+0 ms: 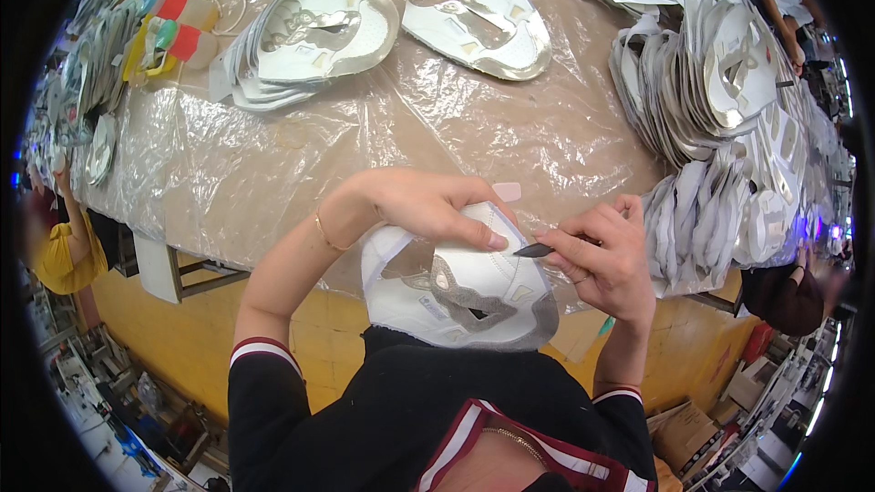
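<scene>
A white and grey shoe upper (492, 310) rests against my front at the near table edge. My left hand (436, 208) grips its upper edge, thumb pressed flat on the white material and the other fingers out of sight behind. In my right hand (603, 251) is a small dark pointed tool (535, 251), pinched between thumb and fingers. Its tip meets the white part of the upper beside a stitched line, just right of my left thumb. Most of the tool is hidden by my fingers, so its exact kind cannot be told.
Plastic film covers the table (547, 141). A stack of shoe uppers (314, 36) and a single upper (478, 23) lie on the far side. Piled uppers (697, 73) stand at the right. Bottles with red labels (187, 41) sit far left. Other people work at both sides.
</scene>
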A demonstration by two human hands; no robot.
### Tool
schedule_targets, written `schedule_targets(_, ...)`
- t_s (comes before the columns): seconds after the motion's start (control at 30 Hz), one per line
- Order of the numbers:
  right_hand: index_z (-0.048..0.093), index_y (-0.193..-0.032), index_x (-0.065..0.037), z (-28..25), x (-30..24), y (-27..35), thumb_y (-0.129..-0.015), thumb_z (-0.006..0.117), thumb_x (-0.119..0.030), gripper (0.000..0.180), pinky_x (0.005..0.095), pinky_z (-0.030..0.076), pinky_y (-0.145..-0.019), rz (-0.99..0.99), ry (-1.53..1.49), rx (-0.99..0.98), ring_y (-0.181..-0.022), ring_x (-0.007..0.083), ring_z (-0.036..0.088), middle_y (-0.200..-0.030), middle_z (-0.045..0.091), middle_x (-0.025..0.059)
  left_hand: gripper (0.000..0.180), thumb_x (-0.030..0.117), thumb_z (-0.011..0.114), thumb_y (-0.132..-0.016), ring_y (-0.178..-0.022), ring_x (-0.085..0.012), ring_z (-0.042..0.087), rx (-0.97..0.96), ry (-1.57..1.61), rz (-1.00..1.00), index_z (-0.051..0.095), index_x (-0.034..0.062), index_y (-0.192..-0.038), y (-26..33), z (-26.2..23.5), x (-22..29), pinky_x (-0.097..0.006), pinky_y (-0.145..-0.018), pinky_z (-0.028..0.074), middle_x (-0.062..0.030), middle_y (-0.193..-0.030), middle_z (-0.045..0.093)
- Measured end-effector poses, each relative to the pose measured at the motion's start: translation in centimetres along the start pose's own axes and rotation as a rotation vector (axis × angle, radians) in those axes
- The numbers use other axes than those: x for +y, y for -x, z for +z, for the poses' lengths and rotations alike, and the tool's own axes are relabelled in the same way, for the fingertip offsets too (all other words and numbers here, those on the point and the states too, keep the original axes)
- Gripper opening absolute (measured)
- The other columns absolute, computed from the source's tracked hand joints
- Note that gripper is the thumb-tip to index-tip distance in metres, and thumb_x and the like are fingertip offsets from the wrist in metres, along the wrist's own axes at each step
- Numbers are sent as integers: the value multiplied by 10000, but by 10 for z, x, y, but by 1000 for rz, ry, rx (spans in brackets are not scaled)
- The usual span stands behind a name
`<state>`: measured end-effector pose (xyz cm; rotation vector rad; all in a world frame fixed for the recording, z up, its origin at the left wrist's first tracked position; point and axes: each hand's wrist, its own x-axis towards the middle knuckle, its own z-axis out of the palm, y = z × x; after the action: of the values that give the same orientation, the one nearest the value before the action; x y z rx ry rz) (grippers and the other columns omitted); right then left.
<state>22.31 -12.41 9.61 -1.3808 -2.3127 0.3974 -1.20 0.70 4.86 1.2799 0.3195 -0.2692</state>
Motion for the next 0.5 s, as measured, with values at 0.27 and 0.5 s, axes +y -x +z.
schedule_targets(0.27, 748, -1050, -175, 1, 2, 0, -760, 786, -227, 297, 363, 312, -755, 46, -41, 10, -740, 150, 563, -865, 656, -38, 504, 404, 601, -969, -1150, -165, 552, 152, 140, -149, 624, -6, -1260, 7, 0, 9, -286, -984, 425, -127, -1275, 613)
schedule_targets(0.5, 741, -1045, -134, 5, 4, 0, -776, 776, -208, 281, 346, 310, -748, 79, -112, 5, -746, 158, 563, -869, 663, -20, 461, 331, 624, -946, -1132, -166, 564, 220, 238, -134, 633, -45, -1213, 8, 1, 15, -283, -973, 436, -120, -1241, 627)
